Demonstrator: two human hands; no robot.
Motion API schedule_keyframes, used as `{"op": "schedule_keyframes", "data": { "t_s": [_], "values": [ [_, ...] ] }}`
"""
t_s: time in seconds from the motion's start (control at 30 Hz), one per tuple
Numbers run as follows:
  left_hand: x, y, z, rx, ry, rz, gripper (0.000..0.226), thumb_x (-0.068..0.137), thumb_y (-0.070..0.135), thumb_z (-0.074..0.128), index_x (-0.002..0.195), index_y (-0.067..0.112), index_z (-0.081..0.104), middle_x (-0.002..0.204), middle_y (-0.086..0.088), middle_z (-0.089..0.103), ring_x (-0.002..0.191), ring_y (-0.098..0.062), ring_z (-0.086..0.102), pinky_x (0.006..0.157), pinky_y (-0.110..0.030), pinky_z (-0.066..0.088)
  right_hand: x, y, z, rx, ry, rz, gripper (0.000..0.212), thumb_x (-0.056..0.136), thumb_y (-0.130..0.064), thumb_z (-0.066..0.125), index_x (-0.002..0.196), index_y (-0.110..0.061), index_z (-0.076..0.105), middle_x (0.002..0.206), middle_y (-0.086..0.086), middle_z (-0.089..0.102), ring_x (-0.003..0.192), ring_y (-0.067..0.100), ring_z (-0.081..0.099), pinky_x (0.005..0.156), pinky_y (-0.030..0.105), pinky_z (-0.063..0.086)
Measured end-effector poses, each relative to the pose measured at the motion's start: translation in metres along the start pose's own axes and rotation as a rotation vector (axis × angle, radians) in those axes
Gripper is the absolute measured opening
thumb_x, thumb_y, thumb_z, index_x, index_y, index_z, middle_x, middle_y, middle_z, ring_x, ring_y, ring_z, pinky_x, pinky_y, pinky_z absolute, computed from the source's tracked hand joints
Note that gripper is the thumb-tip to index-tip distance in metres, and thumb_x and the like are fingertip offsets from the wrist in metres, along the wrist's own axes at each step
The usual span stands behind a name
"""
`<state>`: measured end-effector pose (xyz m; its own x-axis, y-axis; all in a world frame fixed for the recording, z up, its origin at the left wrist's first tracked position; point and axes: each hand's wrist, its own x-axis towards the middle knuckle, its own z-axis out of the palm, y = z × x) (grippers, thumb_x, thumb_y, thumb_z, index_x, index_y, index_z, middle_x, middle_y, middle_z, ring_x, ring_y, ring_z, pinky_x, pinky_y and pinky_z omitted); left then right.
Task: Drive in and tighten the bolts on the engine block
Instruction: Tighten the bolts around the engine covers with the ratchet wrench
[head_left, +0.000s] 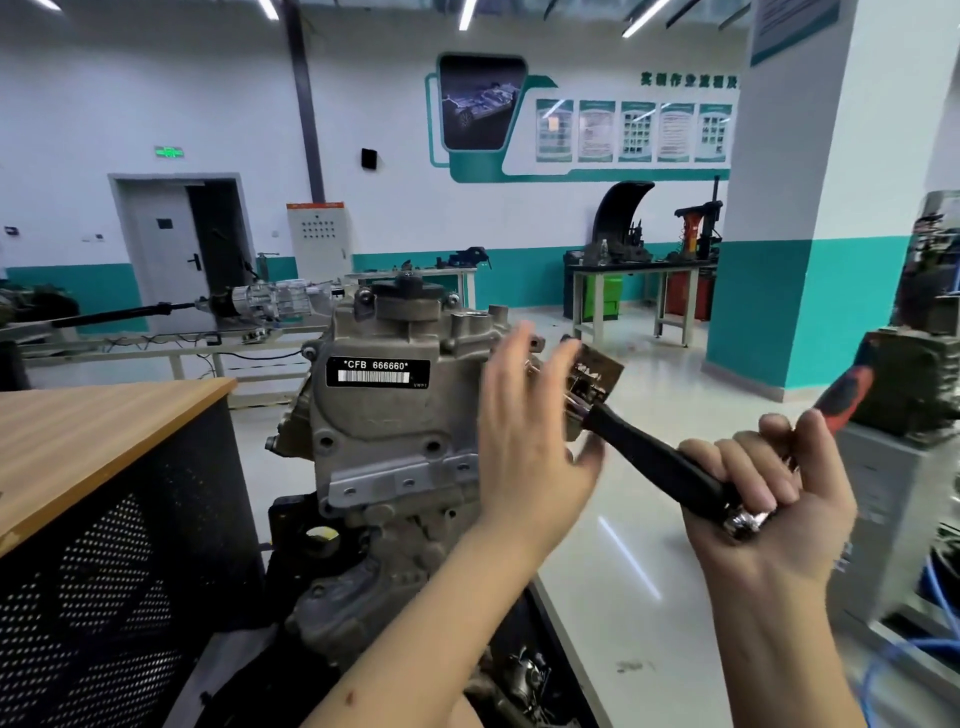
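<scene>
Two hands work at the engine block. Left hand, fingers spread open, hovers at its 3 o'clock side. Right hand grips a black tool handle.

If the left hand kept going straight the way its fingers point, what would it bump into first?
Probably the top right corner of the engine block. The open left hand points up and away, fingertips already close to that corner, beside the tool gripped by the right hand. Motion blur leaves depth unclear.
</scene>
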<state>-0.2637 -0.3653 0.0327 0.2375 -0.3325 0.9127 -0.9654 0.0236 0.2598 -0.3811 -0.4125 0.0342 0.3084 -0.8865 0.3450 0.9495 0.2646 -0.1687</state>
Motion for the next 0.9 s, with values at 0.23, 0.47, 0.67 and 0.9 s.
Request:
{"op": "schedule_keyframes", "data": {
  "t_s": [0.23, 0.47, 0.67, 0.9],
  "values": [
    [-0.01, -0.012, -0.014, -1.077, 0.189, -1.062, 0.008, 0.093, 0.013, 0.052, 0.099, 0.008, 0.055, 0.095, -0.009, 0.065, 0.073, -0.015, 0.069, 0.065, -0.021, 0.057, -0.006, -0.009, -0.032, -0.006, 0.035, 0.116, 0.026, 0.074, -0.029, 0.055, 0.052, -0.016, 0.055, 0.029, -0.007, 0.028, 0.024, 0.004, 0.027, 0.038, 0.014, 0.031],
    [-0.033, -0.007, 0.003, -1.187, 0.179, -1.286, 0.014, 0.094, 0.008, 0.049, 0.082, 0.004, 0.054, 0.063, -0.006, 0.07, 0.055, -0.016, 0.069, 0.05, -0.025, 0.056, -0.01, -0.012, -0.06, -0.074, 0.031, 0.225, 0.018, 0.058, -0.028, 0.067, 0.05, -0.015, 0.058, 0.027, -0.006, 0.028, 0.024, 0.003, 0.016, 0.036, 0.013, 0.032],
    [-0.055, -0.009, 0.019, -1.167, 0.179, -1.381, 0.015, 0.095, 0.011, 0.049, 0.083, 0.005, 0.054, 0.06, -0.005, 0.07, 0.053, -0.016, 0.068, 0.049, -0.026, 0.056, -0.012, -0.013, -0.082, -0.087, 0.101, 0.262, 0.018, 0.056, -0.028, 0.067, 0.049, -0.014, 0.058, 0.028, -0.007, 0.026, 0.021, 0.003, 0.021, 0.035, 0.014, 0.031],
    [-0.075, -0.018, 0.033, -1.158, 0.185, -1.417, 0.014, 0.095, 0.012, 0.048, 0.084, 0.006, 0.054, 0.06, -0.004, 0.07, 0.051, -0.014, 0.067, 0.041, -0.022, 0.051, -0.017, -0.009, -0.1, -0.096, 0.15, 0.281, 0.018, 0.057, -0.027, 0.067, 0.05, -0.014, 0.057, 0.027, -0.007, 0.025, 0.025, 0.006, 0.012, 0.035, 0.014, 0.031]
  ]
}}
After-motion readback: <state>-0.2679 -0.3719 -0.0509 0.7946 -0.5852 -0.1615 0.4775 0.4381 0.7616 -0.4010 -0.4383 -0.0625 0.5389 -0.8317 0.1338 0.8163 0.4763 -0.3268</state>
